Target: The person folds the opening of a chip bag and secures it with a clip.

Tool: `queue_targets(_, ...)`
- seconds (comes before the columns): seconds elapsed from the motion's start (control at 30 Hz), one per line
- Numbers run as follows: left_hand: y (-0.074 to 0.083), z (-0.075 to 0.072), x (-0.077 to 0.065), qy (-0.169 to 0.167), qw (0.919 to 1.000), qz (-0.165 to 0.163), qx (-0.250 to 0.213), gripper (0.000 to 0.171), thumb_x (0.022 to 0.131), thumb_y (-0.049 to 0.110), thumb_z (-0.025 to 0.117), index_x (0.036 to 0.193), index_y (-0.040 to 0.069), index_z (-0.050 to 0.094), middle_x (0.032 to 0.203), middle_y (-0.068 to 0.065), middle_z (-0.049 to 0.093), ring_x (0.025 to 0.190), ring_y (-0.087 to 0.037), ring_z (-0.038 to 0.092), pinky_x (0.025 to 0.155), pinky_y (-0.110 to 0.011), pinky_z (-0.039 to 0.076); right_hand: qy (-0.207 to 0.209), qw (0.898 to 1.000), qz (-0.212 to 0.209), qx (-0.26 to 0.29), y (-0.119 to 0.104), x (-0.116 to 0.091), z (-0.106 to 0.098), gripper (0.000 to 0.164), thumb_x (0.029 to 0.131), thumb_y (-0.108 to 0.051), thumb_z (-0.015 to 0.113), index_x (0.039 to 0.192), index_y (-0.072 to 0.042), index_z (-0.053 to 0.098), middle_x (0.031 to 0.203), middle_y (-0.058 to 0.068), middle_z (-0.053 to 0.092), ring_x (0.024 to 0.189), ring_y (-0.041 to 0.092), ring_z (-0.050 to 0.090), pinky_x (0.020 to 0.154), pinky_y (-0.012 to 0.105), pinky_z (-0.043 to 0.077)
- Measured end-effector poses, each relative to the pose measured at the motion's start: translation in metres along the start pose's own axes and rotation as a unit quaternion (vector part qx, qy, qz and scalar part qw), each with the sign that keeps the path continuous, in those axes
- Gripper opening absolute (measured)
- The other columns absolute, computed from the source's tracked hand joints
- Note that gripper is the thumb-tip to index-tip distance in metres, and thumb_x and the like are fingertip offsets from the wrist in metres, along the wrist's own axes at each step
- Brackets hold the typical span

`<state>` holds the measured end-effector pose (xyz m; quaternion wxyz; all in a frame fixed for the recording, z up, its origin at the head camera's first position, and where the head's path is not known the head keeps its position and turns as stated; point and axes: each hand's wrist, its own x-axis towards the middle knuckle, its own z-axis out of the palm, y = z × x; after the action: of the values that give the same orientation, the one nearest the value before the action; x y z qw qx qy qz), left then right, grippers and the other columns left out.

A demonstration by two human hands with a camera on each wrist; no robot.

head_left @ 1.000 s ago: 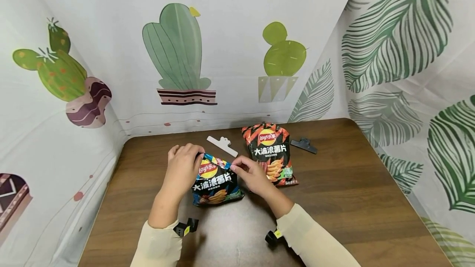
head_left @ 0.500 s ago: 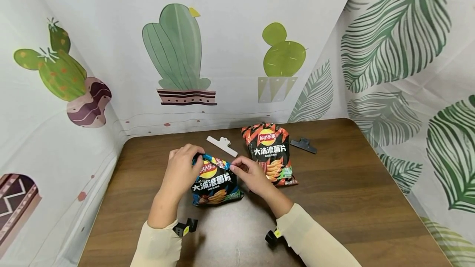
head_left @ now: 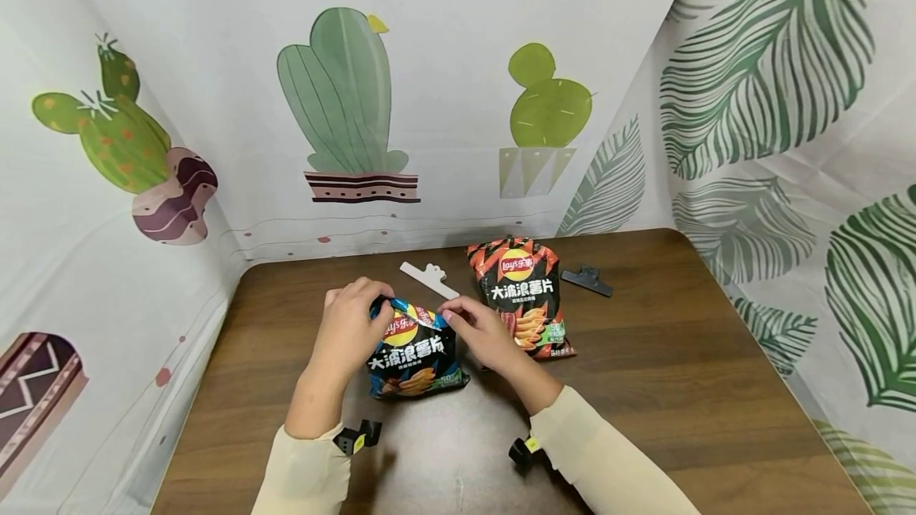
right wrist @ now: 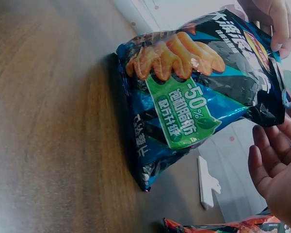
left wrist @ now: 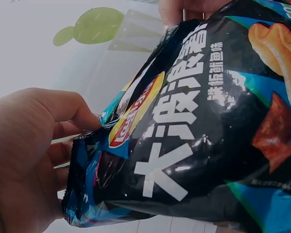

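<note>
A black and blue bag of potato chips (head_left: 408, 356) stands on the table, propped up by both hands at its top edge, which looks folded over. My left hand (head_left: 349, 326) pinches the top left corner between thumb and fingers; the left wrist view shows the crumpled film under the thumb of that hand (left wrist: 34, 141). At the top right corner, my right hand (head_left: 488, 334) pinches the edge with thumb and forefinger. In the right wrist view the other fingers of the right hand (right wrist: 276, 170) are loosely bent below the bag (right wrist: 194, 92).
A red and black chip bag (head_left: 525, 300) lies just right of the right hand. Behind the blue bag lies a white clip (head_left: 429, 278), and a black clip (head_left: 587, 280) lies beyond the red bag. A printed curtain (head_left: 458, 102) hangs along the table's (head_left: 680, 356) back edge.
My right thumb and forefinger have shifted slightly up and left along the bag's top edge. The left hand keeps its hold almost unmoved.
</note>
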<state>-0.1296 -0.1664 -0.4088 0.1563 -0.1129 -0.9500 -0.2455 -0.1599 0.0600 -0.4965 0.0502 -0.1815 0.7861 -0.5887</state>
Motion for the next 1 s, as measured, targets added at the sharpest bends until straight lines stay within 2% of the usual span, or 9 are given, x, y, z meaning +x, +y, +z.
queue_targets(0.23, -0.003, 0.001, 0.000, 0.010, 0.9999, 0.009, 0.000, 0.011, 0.090, 0.012, 0.063, 0.095, 0.010, 0.072, 0.097, -0.005, 0.072, 0.092, -0.026, 0.068, 0.091, -0.048, 0.039, -0.010, 1.000, 0.000, -0.013, 0.001, 0.008, 0.001, 0.027, 0.105, -0.025, 0.056, 0.126, -0.014, 0.068, 0.125, 0.005, 0.070, 0.106, 0.015, 0.065, 0.090, 0.029, 0.052)
queue_targets(0.57, -0.007, 0.002, 0.000, 0.011, 0.9999, 0.006, -0.001, 0.010, 0.090, 0.011, 0.064, 0.094, 0.012, 0.073, 0.096, -0.003, 0.072, 0.088, -0.024, 0.066, 0.092, -0.049, 0.038, -0.002, 0.998, 0.021, -0.066, -0.004, 0.022, 0.003, 0.028, 0.103, -0.020, 0.059, 0.129, -0.014, 0.066, 0.120, 0.005, 0.066, 0.106, 0.019, 0.065, 0.094, 0.037, 0.053)
queue_targets(0.8, -0.007, 0.001, 0.000, 0.002, 1.0000, -0.002, -0.003, 0.011, 0.090, 0.012, 0.063, 0.094, 0.013, 0.073, 0.097, -0.003, 0.072, 0.089, -0.024, 0.065, 0.094, -0.049, 0.038, -0.021, 0.997, 0.018, -0.076, 0.000, 0.032, 0.003, 0.039, 0.102, -0.018, 0.058, 0.139, -0.005, 0.059, 0.131, 0.015, 0.060, 0.111, 0.026, 0.063, 0.091, 0.038, 0.052)
queue_targets(1.0, -0.008, 0.001, 0.000, 0.002, 1.0000, -0.001, -0.005, 0.011, 0.090, 0.012, 0.062, 0.094, 0.012, 0.073, 0.097, -0.003, 0.072, 0.089, -0.024, 0.064, 0.093, -0.049, 0.038, -0.037, 0.993, 0.047, -0.104, 0.003, 0.039, 0.002, 0.047, 0.103, -0.024, 0.058, 0.147, -0.009, 0.052, 0.142, 0.012, 0.053, 0.115, 0.027, 0.061, 0.093, 0.043, 0.052)
